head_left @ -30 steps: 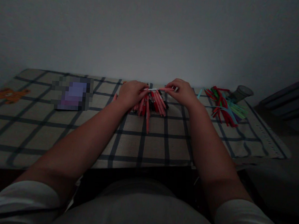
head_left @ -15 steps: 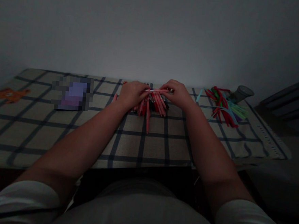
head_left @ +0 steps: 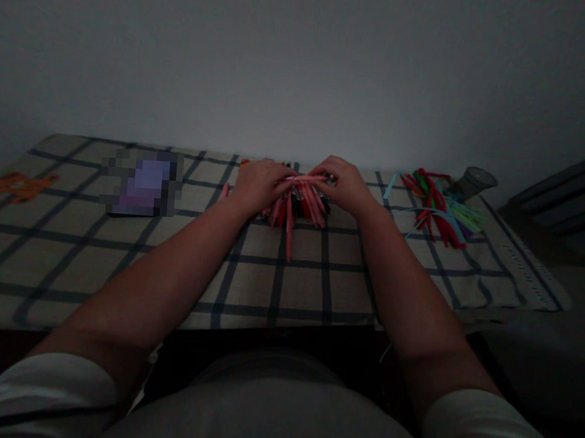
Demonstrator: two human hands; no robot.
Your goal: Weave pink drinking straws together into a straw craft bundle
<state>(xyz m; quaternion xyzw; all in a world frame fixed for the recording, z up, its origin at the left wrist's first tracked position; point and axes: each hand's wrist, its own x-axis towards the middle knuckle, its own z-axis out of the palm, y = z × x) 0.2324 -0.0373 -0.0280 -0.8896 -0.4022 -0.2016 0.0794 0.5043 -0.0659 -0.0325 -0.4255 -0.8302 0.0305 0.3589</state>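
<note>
My left hand (head_left: 258,182) and my right hand (head_left: 339,182) meet over a heap of pink and red pens (head_left: 296,206) at the far middle of the checked tablecloth (head_left: 120,253). Both hands pinch the ends of one pink pen (head_left: 305,178), held level just above the heap. Their fingers are curled round it and nearly touch each other. One pen (head_left: 288,235) sticks out of the heap toward me.
A bundle of red, green and blue strips (head_left: 438,206) lies at the right, with a dark cup (head_left: 470,183) behind it. A blurred purple object (head_left: 142,183) sits at the left, and an orange bear shape (head_left: 17,185) lies near the left edge. A wall stands right behind the table.
My right hand has slid left along the pen toward my left hand, so the gap between the two hands has closed.
</note>
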